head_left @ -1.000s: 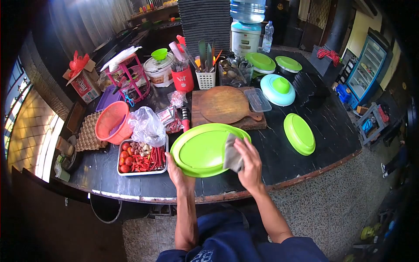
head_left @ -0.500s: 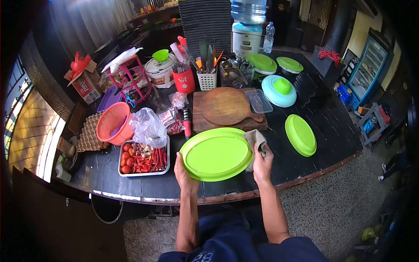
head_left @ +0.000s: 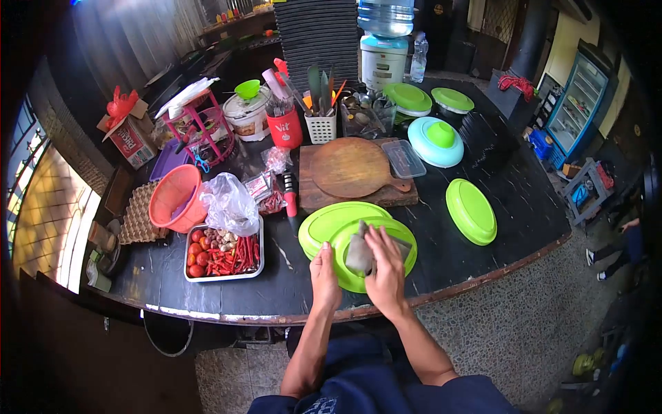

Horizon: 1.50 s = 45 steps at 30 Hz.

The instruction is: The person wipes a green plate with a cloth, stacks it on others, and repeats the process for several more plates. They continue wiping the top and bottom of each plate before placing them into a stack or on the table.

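A green oval plate point(head_left: 408, 265) is tilted up in front of me, gripped at its left rim by my left hand point(head_left: 325, 279), thumb on top. Against its inner face my right hand point(head_left: 386, 272) presses a grey cloth point(head_left: 358, 254). Behind it a second green oval plate point(head_left: 321, 222) lies near the cutting boards, partly covered by the first. Another green oval plate point(head_left: 472, 212) rests on the black table to the right. The round wooden board point(head_left: 350, 168) lies on a thicker rectangular board point(head_left: 310, 196).
On the left stand a tray of tomatoes and chillies point(head_left: 224, 252), a plastic bag point(head_left: 231, 203), an orange basket point(head_left: 176, 196) and egg cartons point(head_left: 143, 214). Utensil holders point(head_left: 321, 128), green-lidded bowls point(head_left: 407, 99) and a water dispenser point(head_left: 384, 62) are behind. A person's legs point(head_left: 612, 257) show far right.
One green oval plate now lies behind another held one. My hands have come closer together, and my right hand has moved left with the cloth onto the plate's face.
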{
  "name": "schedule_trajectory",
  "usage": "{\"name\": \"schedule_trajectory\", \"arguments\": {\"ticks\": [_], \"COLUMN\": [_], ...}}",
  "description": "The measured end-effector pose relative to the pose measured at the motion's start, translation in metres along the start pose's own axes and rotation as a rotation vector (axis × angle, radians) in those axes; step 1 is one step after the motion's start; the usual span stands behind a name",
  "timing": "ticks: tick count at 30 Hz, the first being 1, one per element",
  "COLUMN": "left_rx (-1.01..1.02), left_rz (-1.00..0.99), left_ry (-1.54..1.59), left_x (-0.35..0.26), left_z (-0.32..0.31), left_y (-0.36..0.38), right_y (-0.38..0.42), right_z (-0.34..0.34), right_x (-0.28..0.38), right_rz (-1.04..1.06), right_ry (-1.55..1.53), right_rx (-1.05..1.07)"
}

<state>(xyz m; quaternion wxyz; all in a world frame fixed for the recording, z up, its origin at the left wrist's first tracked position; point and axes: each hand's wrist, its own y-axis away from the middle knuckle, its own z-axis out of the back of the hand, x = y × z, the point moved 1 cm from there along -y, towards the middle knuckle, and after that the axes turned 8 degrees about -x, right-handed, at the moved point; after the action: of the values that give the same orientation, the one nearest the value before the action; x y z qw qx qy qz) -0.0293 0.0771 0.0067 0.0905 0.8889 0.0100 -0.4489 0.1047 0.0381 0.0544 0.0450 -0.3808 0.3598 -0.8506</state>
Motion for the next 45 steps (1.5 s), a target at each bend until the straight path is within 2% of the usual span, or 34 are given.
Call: {"name": "schedule_trajectory", "arguments": {"ticks": [3,5,8,10,13,14,17,20,23,24,27,30,31,33,37,39,40,42,45], "left_rx": [-0.083,-0.115,-0.137,-0.156,-0.161,-0.170,-0.146,-0.090,-0.061,-0.058,0.003,0.025,0.002,0.012,0.036,0.029,0.035,0.154,0.278], "left_rz": [-0.020,-0.060,-0.111,-0.097,-0.088,-0.079,-0.058,-0.049,-0.024,-0.018,0.118,0.190,0.214,0.271,0.395,0.491,0.497,0.590,0.586], "left_ry": [0.126,0.144,0.172,0.181,0.187,0.197,0.180,0.151,0.116,0.114,0.067,-0.003,-0.025,-0.029,-0.021,-0.002,-0.002,0.072,0.053], "left_x": [-0.013,-0.024,-0.035,-0.038,-0.039,-0.039,-0.042,-0.036,-0.031,-0.031,-0.034,-0.020,-0.016,-0.005,0.020,0.035,0.042,0.060,0.117], "left_z": [-0.002,0.002,0.008,0.011,0.009,0.009,0.012,0.013,0.012,0.011,0.003,-0.007,-0.016,-0.029,-0.063,-0.081,-0.092,-0.117,-0.140], "left_y": [-0.002,-0.007,-0.011,-0.009,-0.006,-0.006,-0.006,-0.009,-0.012,-0.011,-0.008,-0.011,-0.012,-0.017,-0.025,-0.031,-0.034,-0.039,-0.056], "right_y": [0.000,0.002,0.005,0.006,0.007,0.006,0.005,0.007,0.023,0.024,0.037,0.064,0.063,0.067,0.081,0.089,0.091,0.094,0.092], "right_z": [0.008,0.012,0.016,0.015,0.016,0.018,0.026,0.030,0.034,0.039,0.057,0.070,0.079,0.099,0.132,0.148,0.154,0.166,0.181], "right_x": [0.011,0.010,-0.002,-0.011,-0.028,-0.034,-0.052,-0.061,-0.092,-0.094,-0.118,-0.144,-0.136,-0.122,-0.137,-0.151,-0.157,-0.170,-0.198], "right_rz": [0.058,0.223,0.319,0.335,0.310,0.308,0.091,-0.137,-0.375,-0.512,-0.702,-0.821,-0.824,-1.087,-1.037,-0.922,-0.923,-0.995,-0.969], "right_ry": [-0.030,-0.080,-0.084,-0.052,0.070,0.071,0.088,-0.104,-0.210,-0.310,-0.451,-0.729,-0.725,-0.858,-0.778,-0.695,-0.690,-0.612,-0.589], "right_rx": [0.069,0.242,0.290,0.263,0.084,0.082,-0.052,-0.210,-0.276,-0.288,-0.268,-0.166,-0.174,-0.374,-0.406,-0.254,-0.261,-0.383,-0.540]}}
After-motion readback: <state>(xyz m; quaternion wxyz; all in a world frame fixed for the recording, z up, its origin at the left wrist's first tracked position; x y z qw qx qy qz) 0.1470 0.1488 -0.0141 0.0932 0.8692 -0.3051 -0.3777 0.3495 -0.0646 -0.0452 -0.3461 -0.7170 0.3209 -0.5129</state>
